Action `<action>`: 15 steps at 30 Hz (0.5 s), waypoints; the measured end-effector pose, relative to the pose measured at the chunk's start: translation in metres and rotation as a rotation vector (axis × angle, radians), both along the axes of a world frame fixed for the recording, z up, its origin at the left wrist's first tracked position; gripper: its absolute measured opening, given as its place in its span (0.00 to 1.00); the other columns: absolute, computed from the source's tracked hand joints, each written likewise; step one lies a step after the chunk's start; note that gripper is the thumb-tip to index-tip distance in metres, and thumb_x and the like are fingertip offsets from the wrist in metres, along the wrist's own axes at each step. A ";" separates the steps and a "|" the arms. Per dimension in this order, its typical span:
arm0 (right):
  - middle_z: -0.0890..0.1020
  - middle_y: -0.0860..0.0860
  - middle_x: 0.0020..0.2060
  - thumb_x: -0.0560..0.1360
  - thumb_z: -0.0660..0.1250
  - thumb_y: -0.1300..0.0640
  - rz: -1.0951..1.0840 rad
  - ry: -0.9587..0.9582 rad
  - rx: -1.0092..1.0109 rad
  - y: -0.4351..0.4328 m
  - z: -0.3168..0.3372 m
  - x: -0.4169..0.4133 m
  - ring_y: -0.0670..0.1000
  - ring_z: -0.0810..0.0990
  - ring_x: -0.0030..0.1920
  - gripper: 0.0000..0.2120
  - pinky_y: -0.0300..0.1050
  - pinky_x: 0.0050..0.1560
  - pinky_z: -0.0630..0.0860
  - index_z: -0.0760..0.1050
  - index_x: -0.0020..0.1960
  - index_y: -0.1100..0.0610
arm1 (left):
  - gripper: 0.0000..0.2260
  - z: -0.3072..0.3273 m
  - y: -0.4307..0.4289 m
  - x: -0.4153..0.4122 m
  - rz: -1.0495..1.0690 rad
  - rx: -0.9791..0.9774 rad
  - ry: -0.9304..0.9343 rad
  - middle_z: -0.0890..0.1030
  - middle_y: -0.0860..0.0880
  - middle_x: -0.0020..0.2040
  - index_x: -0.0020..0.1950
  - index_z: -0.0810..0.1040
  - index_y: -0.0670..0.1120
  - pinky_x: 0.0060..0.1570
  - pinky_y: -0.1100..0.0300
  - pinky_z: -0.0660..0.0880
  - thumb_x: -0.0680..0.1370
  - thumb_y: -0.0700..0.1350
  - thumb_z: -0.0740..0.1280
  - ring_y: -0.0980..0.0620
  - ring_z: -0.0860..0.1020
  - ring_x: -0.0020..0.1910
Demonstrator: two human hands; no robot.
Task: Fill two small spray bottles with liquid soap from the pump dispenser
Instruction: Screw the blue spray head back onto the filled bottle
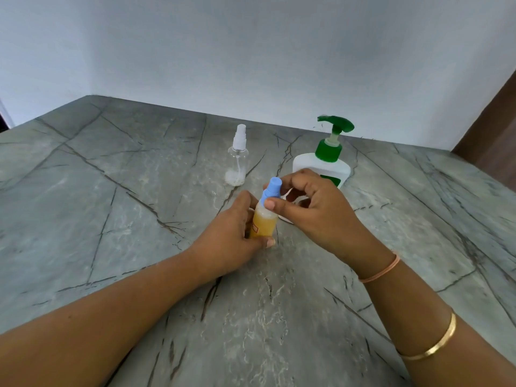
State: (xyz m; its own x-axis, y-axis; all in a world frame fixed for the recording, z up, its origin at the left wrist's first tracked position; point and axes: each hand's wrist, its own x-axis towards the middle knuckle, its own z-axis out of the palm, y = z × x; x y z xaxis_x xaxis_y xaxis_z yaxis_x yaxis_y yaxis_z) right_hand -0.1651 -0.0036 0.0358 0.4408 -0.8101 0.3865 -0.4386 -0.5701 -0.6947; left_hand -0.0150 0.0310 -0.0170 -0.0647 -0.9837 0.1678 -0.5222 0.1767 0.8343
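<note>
A small spray bottle (pixel 264 223) with yellow-orange liquid and a blue spray top (pixel 271 188) stands on the grey marble counter (pixel 117 208). My left hand (pixel 237 241) grips its body from the left. My right hand (pixel 304 202) pinches the blue top at its collar with thumb and fingers. A second small spray bottle (pixel 237 160), clear with a white top and a little white foam at its bottom, stands upright farther back. The white pump dispenser (pixel 324 166) with a green pump head stands behind my right hand, its lower part hidden by the fingers.
A pale wall (pixel 251 51) runs along the counter's far edge. A brown wooden surface (pixel 494 129) rises at the far right. Something small and white (pixel 286 219) lies on the counter under my right hand, mostly hidden.
</note>
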 end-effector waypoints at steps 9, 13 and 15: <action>0.74 0.45 0.54 0.72 0.67 0.50 0.098 0.030 0.114 0.000 0.001 -0.004 0.42 0.73 0.47 0.21 0.35 0.46 0.74 0.70 0.64 0.50 | 0.18 0.000 0.000 0.000 0.003 -0.020 0.000 0.79 0.51 0.48 0.52 0.65 0.52 0.47 0.49 0.78 0.70 0.48 0.73 0.52 0.79 0.46; 0.76 0.47 0.44 0.69 0.72 0.53 -0.033 -0.041 0.009 0.000 -0.003 0.003 0.42 0.72 0.40 0.11 0.29 0.38 0.68 0.78 0.49 0.55 | 0.19 -0.002 -0.001 0.001 0.008 -0.017 -0.020 0.78 0.53 0.49 0.52 0.64 0.54 0.47 0.54 0.78 0.70 0.49 0.72 0.54 0.78 0.47; 0.76 0.47 0.41 0.66 0.73 0.49 -0.088 -0.063 0.005 0.001 -0.007 0.006 0.43 0.71 0.39 0.15 0.28 0.36 0.67 0.75 0.47 0.55 | 0.19 -0.001 -0.001 0.001 0.020 -0.032 -0.047 0.77 0.54 0.45 0.52 0.64 0.54 0.44 0.56 0.78 0.70 0.49 0.72 0.54 0.78 0.44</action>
State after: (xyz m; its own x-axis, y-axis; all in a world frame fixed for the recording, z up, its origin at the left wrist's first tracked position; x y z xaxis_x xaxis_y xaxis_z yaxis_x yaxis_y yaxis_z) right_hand -0.1591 -0.0028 0.0290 0.3429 -0.8467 0.4068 -0.4425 -0.5276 -0.7251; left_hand -0.0143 0.0304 -0.0184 -0.0535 -0.9791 0.1963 -0.5645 0.1918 0.8028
